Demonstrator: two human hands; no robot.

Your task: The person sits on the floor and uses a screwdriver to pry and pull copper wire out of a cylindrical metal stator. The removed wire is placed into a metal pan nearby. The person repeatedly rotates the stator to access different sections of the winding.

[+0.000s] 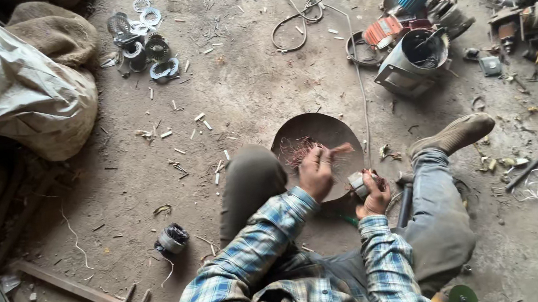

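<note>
I sit on a dirt floor with my knees spread. My left hand (316, 170) pinches a tuft of thin copper wire (295, 149) above a round dark metal pan (318, 128) that lies between my legs. My right hand (375, 195) grips a small grey motor part (357, 184) at the pan's right edge, with copper strands sticking out of it. Both sleeves are blue plaid.
A grey metal motor housing (411, 62) and mixed scrap parts lie at the back right. Toothed metal rings (141, 43) sit at the back left beside stuffed sacks (25, 92). A small wound coil (172, 238), a wooden strip (80, 289) and a loose cable (300, 16) lie on the floor.
</note>
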